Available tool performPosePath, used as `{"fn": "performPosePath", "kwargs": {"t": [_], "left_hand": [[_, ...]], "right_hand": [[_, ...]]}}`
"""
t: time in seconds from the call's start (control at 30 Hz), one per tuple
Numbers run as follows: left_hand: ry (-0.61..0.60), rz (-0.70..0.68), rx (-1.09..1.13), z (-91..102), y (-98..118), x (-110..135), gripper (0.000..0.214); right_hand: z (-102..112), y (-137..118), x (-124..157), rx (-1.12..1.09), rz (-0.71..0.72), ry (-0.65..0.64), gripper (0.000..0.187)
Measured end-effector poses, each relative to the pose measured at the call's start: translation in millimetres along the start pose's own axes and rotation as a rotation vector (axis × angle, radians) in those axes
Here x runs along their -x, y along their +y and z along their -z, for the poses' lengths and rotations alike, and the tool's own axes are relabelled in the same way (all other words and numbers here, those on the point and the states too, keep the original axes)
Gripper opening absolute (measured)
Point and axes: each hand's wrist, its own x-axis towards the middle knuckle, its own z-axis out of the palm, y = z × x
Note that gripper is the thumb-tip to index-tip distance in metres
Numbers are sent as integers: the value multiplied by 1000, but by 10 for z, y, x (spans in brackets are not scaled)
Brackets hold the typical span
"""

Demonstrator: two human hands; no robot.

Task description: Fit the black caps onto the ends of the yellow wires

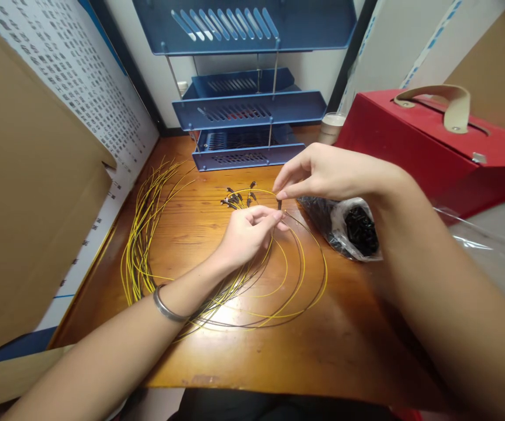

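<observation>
Over the middle of the table, my left hand (256, 231) is closed in a pinch on a thin yellow cable (304, 257). Just above it, my right hand (307, 175) pinches a small black connector piece (279, 204), which stands upright between the fingertips of both hands. From the hands, yellow and dark cables loop down to the right and back under my left forearm. Several black connector ends (236, 200) lie behind my left hand. Whether the black piece is seated on the cable I cannot tell.
A bundle of yellow cables (136, 251) curves along the table's left side. At right, a plastic bag of small black parts (361, 231) lies before a red box (410, 134). A blue tiered rack (252, 111) and a cup (332, 126) stand behind. Cardboard (24, 175) walls the left.
</observation>
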Motion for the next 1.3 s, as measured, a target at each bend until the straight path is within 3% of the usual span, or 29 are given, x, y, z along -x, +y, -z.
{"fn": "performPosePath", "kwargs": {"t": [0.47,0.67,0.9,1.3], "left_hand": [[43,-107,50,4,-5,-13,23],[-24,-53,25,18,15,-9,20],[-31,2,17,28,60,2,23],[38,-28,73,14,3,-25,23]], "right_hand": [[-60,-65,-19,20,60,-18,15],[-60,-101,7,73,0,103,18],[-95,-145,-7,24,-27,380,13],[-131,-56,-46,1,24,103,9]]}}
